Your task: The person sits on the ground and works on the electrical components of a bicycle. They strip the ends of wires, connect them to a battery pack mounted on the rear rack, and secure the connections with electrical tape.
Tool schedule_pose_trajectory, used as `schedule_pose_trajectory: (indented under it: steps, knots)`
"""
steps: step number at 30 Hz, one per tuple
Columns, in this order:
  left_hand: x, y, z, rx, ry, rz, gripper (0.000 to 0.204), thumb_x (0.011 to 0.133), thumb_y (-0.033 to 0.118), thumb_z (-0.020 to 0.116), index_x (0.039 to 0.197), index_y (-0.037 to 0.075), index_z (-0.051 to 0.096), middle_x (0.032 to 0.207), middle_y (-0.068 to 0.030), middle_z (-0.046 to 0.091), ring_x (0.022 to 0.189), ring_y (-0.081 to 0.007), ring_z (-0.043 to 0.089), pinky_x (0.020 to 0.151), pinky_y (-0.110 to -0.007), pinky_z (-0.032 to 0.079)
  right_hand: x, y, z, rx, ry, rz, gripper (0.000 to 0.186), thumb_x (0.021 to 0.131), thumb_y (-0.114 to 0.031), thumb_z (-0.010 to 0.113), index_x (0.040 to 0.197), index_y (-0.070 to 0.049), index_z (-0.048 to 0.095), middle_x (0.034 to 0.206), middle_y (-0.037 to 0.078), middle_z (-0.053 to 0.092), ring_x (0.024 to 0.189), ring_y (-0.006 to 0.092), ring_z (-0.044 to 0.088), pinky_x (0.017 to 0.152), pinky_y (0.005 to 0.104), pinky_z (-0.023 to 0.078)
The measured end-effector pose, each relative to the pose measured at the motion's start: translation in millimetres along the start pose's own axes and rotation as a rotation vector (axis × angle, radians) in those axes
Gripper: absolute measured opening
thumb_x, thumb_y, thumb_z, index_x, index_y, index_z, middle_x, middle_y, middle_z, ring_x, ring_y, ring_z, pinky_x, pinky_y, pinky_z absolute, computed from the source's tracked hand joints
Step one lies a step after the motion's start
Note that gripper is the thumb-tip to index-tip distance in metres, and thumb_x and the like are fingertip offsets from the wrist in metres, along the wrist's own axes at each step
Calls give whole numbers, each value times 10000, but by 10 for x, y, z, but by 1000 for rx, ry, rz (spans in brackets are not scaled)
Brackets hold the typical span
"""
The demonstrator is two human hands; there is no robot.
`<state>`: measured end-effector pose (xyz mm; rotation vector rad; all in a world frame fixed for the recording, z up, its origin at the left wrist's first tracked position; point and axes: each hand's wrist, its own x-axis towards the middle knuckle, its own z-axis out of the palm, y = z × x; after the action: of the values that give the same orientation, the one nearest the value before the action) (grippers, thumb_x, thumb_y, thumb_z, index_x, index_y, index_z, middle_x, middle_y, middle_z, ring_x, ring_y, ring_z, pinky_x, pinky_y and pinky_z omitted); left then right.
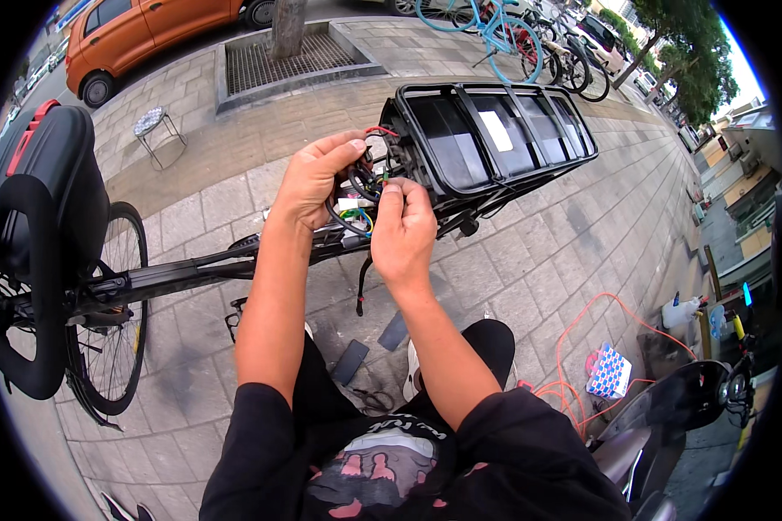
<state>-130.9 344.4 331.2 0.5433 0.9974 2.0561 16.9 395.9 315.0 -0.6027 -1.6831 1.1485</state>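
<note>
A black electric bicycle [178, 276] stands across in front of me, its front wheel to the left. My left hand [317, 178] is closed in a pinch on a black cable [356, 184] behind the seat area. Close beside it, my right hand [404, 227] pinches the end of a thin wire [386, 176] with a bit of green and red on it. Loose coloured wires and a white connector [349, 204] lie between the hands. Just beyond is the black rear rack [443, 174], with a red wire [381, 130] near its front end. My fingers partly hide the wire ends.
Scissors [374, 399] and a dark flat piece [349, 362] lie on the paving by my feet. An orange cord [573, 339] runs at right, near a blue-red-white checked box [609, 372]. A small stool [158, 130] and an orange car [143, 39] are at far left.
</note>
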Motion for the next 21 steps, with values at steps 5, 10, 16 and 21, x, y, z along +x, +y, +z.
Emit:
schedule_pose_trajectory:
  steps: [5,10,16,21]
  knots:
    - [29,-40,-60,25,11,17,290,999,81,766,1261,-33,718,960,-111,780,840,-164,759,745,-303,637,5,-4,-8,-8,-22,-7,257,1091,-200,584,1128,38,674,893,156,732,757,214,685,723,381,557]
    - [-13,-30,11,99,-2,36,272,1007,73,751,1263,-18,739,987,-76,777,877,-131,743,774,-291,620,-13,17,-29,7,-29,22,250,1097,-191,571,1135,37,665,963,163,730,818,209,682,760,380,556]
    - [-98,31,-18,555,-82,182,235,979,58,692,1179,-6,799,950,4,739,754,-52,604,645,-255,510,-23,34,0,60,11,-5,221,1100,-162,568,1102,29,680,911,58,672,790,123,572,720,320,499]
    - [-218,162,61,746,-164,187,195,949,56,692,1083,-33,803,932,12,695,773,-58,613,673,-246,499,-20,38,-45,34,-65,0,237,1136,-162,511,1179,31,640,1018,154,714,880,215,660,814,381,551]
